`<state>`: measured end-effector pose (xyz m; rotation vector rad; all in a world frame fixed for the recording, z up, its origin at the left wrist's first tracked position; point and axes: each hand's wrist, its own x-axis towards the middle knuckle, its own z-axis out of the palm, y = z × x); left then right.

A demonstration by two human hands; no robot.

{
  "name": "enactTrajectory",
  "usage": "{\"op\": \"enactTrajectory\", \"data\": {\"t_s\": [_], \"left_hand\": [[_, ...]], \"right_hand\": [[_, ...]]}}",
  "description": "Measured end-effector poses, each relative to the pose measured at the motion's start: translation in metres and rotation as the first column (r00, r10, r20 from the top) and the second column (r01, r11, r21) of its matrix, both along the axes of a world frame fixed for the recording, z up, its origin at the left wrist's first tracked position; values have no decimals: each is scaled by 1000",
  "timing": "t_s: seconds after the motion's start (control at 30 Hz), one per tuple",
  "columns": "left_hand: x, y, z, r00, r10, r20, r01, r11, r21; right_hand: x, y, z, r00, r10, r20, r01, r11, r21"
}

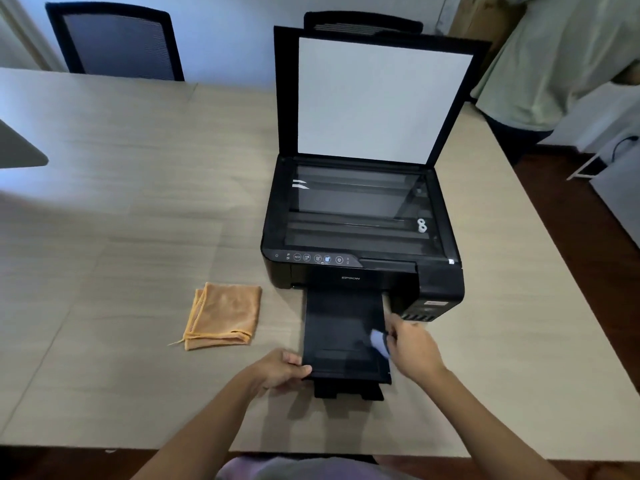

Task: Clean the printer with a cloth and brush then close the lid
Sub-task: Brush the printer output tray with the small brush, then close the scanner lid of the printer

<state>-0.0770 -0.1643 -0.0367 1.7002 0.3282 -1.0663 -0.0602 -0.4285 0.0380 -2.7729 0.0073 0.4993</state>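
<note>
A black printer (pixel 360 268) stands on the table with its scanner lid (pixel 381 98) raised upright, white pad facing me. Its black output tray (pixel 343 334) is pulled out toward me. My left hand (pixel 280 372) grips the tray's front left corner. My right hand (pixel 412 348) holds a small brush (pixel 379 341) with pale, blurred bristles against the tray's right side. An orange cloth (pixel 223 315) lies folded on the table left of the tray, apart from both hands.
The wooden table (pixel 121 202) spreads wide to the left. Two dark chairs (pixel 117 39) stand behind it. A person in a pale shirt (pixel 554 64) stands at the far right corner. A grey object (pixel 17 147) pokes in at the left edge.
</note>
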Motion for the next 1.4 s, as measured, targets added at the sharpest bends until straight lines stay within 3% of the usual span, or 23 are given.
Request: {"op": "enactTrajectory", "data": {"t_s": [0.13,0.2,0.3,0.37,0.47,0.53,0.63,0.7,0.83,0.93,1.03,1.13,1.2,1.27,1.4], "left_hand": [[-3,5,2,1000,12,-10,-12,1000,6],[-3,3,5,1000,11,-21,-12,1000,-8],[-5,0,12,999,41,-2,-41,999,4],[-8,1,16,999,48,9,-48,999,16],[-8,7,23,993,0,122,-8,998,70],[-6,13,35,960,165,228,-182,982,55],[-4,35,48,835,550,25,-532,816,-225],[-10,57,48,791,611,-30,-595,757,-269],[-31,97,25,827,519,215,-527,850,-26],[-39,113,18,814,510,277,-550,830,89],[-40,129,-3,812,499,303,-561,809,173],[-34,149,-47,874,394,285,-480,794,373],[-19,151,-47,884,331,330,-459,751,475],[10,141,-4,834,338,437,-536,684,495],[108,115,98,620,246,745,-665,669,333]], "right_hand": [[-21,15,-1,941,261,-215,-238,963,126],[-13,1,-5,963,177,-203,-170,984,55],[9,-19,2,995,-101,-13,99,989,-106],[12,-7,12,976,-188,113,183,982,54],[2,42,22,982,-161,101,116,928,354],[-2,75,18,986,-168,-19,154,853,499],[-3,126,-1,963,-150,-225,258,757,600],[-3,154,-15,940,-135,-313,304,745,594],[-8,194,-36,878,-53,-475,328,789,520],[-17,213,-49,828,9,-561,313,823,474],[-21,223,-56,831,76,-551,226,859,459],[-10,218,-44,810,143,-569,175,867,467],[8,203,-21,853,200,-483,103,842,530],[34,176,13,930,160,-330,91,771,630],[109,103,110,992,-123,21,74,717,694]]}}
